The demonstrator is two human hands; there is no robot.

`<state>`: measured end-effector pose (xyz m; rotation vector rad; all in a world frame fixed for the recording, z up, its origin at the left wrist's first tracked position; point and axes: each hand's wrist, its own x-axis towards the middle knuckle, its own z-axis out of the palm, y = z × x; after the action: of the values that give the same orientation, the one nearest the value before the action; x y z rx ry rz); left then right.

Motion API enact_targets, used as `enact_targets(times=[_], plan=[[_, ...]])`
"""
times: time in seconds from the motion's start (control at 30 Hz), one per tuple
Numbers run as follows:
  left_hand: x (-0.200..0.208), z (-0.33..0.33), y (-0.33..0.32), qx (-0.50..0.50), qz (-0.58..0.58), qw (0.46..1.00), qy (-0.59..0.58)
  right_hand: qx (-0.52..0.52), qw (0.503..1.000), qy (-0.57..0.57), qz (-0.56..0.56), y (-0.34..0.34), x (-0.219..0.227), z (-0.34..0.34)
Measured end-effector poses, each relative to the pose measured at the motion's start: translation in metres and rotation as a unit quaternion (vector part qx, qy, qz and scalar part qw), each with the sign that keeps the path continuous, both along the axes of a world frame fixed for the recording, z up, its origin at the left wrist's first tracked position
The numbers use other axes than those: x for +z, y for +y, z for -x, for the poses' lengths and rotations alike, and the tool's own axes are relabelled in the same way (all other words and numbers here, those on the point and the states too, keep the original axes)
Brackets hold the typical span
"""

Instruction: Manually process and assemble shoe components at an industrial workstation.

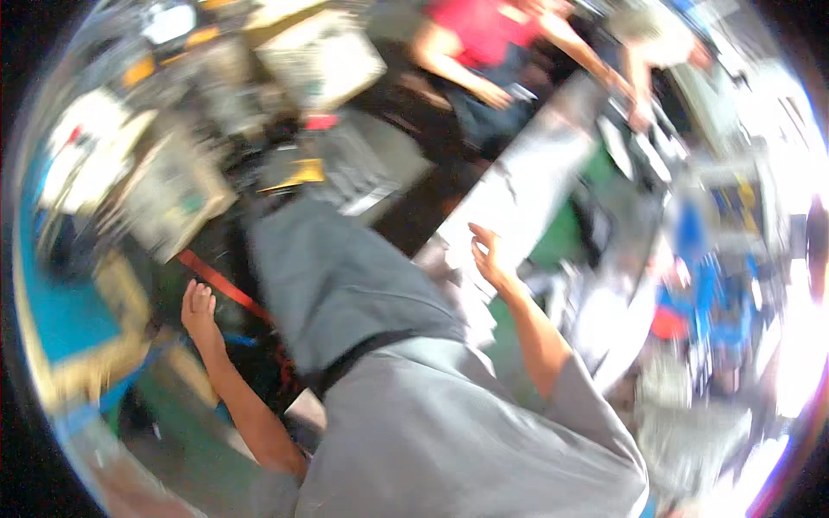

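Observation:
My left hand (199,304) hangs in the air at my left side, fingers loosely bent, with nothing seen in it. An orange-red strap or strip (226,287) runs slantwise just beyond it. On the other side, my right hand (490,256) is held out with its fingers apart and holds nothing. Behind that hand in the picture lies a long, pale work surface (527,186); whether I touch it cannot be told. My dark grey trousers and grey shirt fill the middle. Motion smears much of the picture.
Cardboard cartons (173,194) stand at the left, with another carton (319,56) farther off. A blue-topped table (65,302) is at the far left. A person in a red top (484,34) and another in pale clothing (652,34) are beside the long surface. Blue items (712,302) stand right.

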<state>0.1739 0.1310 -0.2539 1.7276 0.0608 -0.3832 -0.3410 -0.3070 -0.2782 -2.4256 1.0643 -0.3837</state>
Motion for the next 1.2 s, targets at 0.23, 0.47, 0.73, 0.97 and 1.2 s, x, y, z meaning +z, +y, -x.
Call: enact_targets(times=[0.23,0.47,0.73,0.97,1.2], plan=[[-0.027,0.16,-0.237,-0.413,-0.107,0.876,-0.226,-0.56,0.81,0.114,-0.129,0.058,0.014,0.309],[-0.039,0.142,-0.232,-0.421,-0.106,0.898,-0.075,-0.694,0.63,-0.169,-0.305,0.123,-0.031,0.355],[0.008,0.16,-0.241,-0.374,-0.06,0.926,0.007,-0.731,0.663,-0.119,-0.11,0.02,-0.03,0.193],[0.003,0.239,-0.289,-0.487,-0.011,0.872,0.043,-0.762,0.558,-0.175,-0.278,-0.045,-0.093,0.281],[0.039,0.284,-0.305,-0.521,0.081,0.819,0.227,-0.377,0.863,-0.279,-0.188,-0.03,0.085,0.169]])
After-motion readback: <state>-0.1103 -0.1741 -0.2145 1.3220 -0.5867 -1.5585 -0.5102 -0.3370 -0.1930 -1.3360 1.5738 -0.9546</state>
